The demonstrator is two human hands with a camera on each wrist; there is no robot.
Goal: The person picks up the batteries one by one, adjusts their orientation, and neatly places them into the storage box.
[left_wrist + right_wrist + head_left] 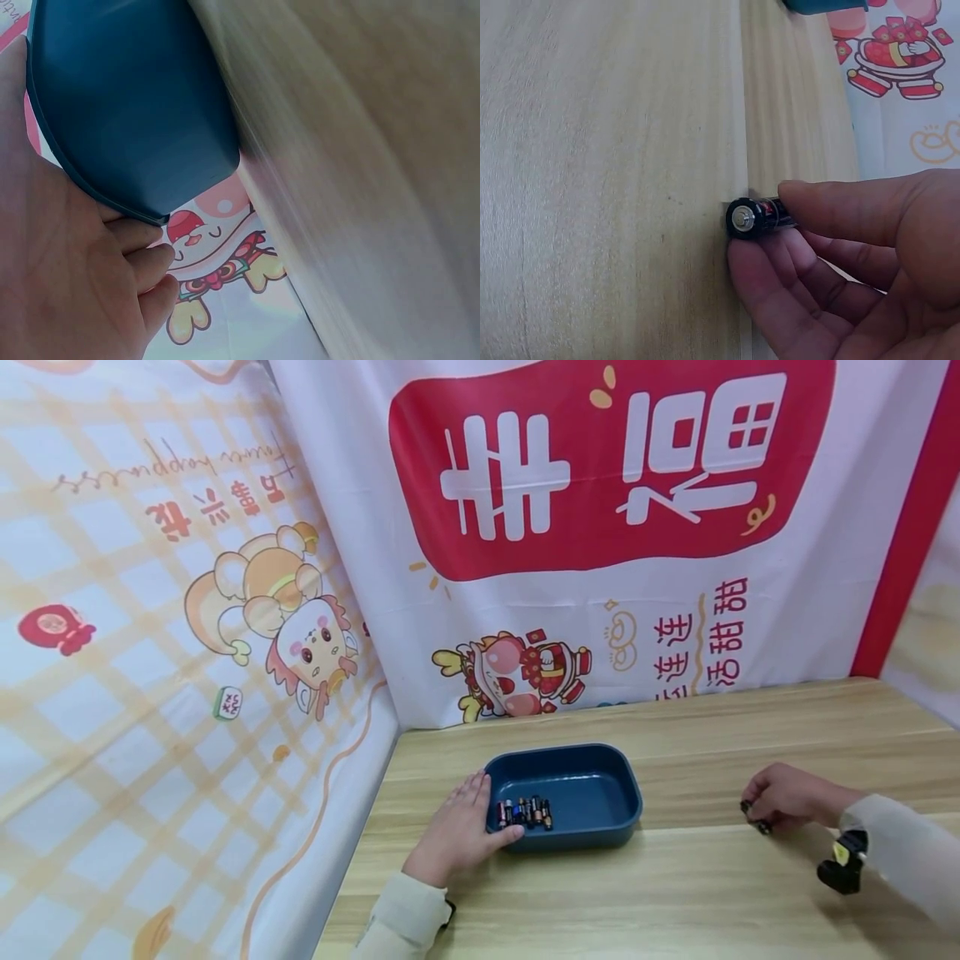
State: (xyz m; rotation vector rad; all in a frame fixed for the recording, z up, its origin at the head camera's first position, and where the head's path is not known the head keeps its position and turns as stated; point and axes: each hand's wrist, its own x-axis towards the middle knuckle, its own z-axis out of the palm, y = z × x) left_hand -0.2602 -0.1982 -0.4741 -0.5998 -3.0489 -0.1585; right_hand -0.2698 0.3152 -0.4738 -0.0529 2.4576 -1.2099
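A dark blue tub (pixel 592 837) stands on the wooden table with several small batteries (pixel 525 812) lying in its left part. My left hand (pixel 461 831) holds the tub at its near left corner, thumb at the front rim and fingers along the left side. In the left wrist view, the fingers bend round the rim of the tub (pixel 142 112). Well to the right of the tub, my right hand (pixel 795 795) pinches a black battery (pixel 762 827) close above or at the tabletop; contact is unclear. The right wrist view shows the battery's (pixel 744 218) silver end facing the camera.
The wooden table (pixel 600 902) meets a printed cloth backdrop (pixel 360 527) at the back and a patterned cloth wall (pixel 187 735) at the left. A black strap device (pixel 842 864) sits on the right wrist.
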